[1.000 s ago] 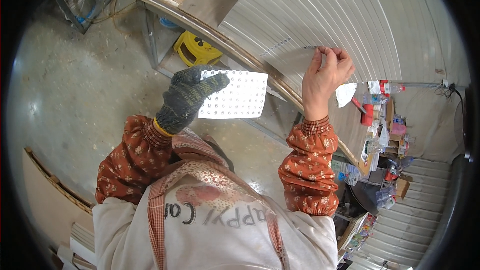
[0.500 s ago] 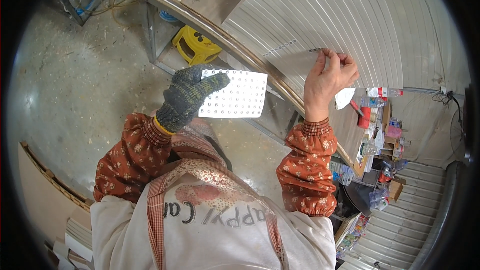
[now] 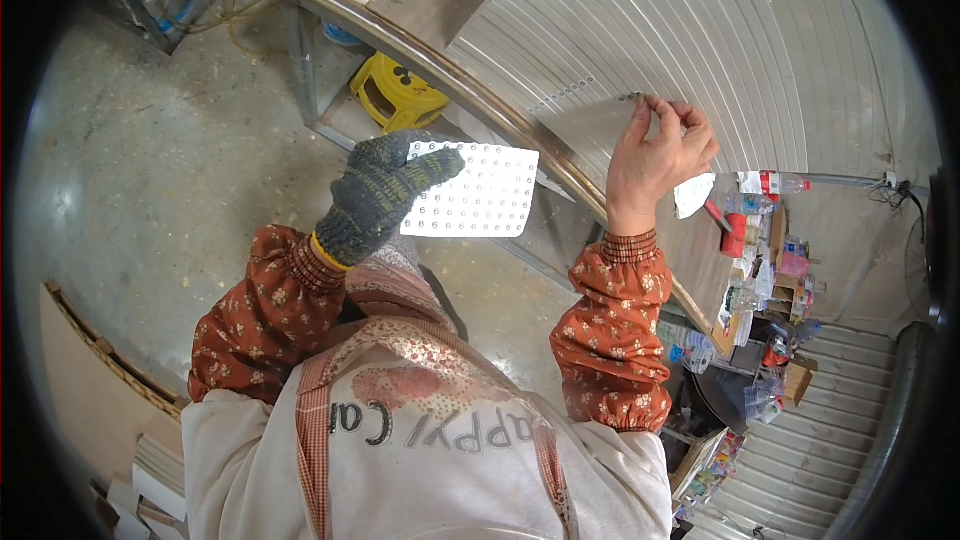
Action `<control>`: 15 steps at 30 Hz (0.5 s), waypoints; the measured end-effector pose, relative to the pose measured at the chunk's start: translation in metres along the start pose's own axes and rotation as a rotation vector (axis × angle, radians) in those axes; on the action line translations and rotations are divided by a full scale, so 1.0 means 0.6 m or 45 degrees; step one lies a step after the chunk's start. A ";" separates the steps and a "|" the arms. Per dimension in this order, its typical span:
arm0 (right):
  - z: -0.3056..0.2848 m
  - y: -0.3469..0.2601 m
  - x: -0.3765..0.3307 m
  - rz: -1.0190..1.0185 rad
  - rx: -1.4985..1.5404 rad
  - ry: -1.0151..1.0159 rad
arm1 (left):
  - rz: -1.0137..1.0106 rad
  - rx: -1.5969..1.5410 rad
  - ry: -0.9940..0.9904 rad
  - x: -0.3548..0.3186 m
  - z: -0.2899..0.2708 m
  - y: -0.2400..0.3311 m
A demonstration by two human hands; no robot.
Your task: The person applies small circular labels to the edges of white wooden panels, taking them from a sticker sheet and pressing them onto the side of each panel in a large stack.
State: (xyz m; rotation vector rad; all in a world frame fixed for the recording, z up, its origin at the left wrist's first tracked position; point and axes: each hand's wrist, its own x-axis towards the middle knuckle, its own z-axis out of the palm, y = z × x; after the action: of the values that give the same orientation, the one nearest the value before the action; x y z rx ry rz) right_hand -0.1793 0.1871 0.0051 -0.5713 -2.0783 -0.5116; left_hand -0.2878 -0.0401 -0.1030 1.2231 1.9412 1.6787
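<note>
Left hand, grey knit glove: grasps perforated metal plate at its left edge, held flat above concrete floor | Right hand, bare: fingertips pinch top edge of second perforated sheet against stacked ribbed metal strips | Yellow stool beneath bench.

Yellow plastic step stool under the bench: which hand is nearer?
Left. The gloved left hand, holding a perforated white sheet, is just below the yellow plastic step stool; the bare right hand is far to its right.
</note>
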 end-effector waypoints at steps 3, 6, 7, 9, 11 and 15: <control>-0.007 0.013 0.008 0.071 0.001 0.043 | 0.016 0.000 -0.022 0.006 -0.008 0.017; -0.015 0.011 0.017 0.093 0.047 0.006 | 0.455 0.264 0.080 0.003 -0.008 0.001; -0.014 0.020 0.018 0.104 0.115 -0.013 | 0.436 0.209 0.080 0.003 -0.009 0.011; -0.013 0.030 0.015 0.111 0.202 -0.040 | 0.270 0.027 0.046 0.006 -0.011 0.033; -0.015 0.034 0.010 0.105 0.240 -0.054 | -0.022 -0.256 -0.024 0.010 -0.012 0.047; -0.017 0.027 0.001 0.147 0.226 -0.128 | -0.452 -0.774 -0.078 0.016 -0.008 0.042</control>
State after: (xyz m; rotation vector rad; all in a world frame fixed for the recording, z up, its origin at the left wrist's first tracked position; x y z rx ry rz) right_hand -0.1636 0.1948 0.0133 -0.6180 -2.1443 -0.2332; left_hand -0.2868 -0.0372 -0.0760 0.6489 1.3462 1.8071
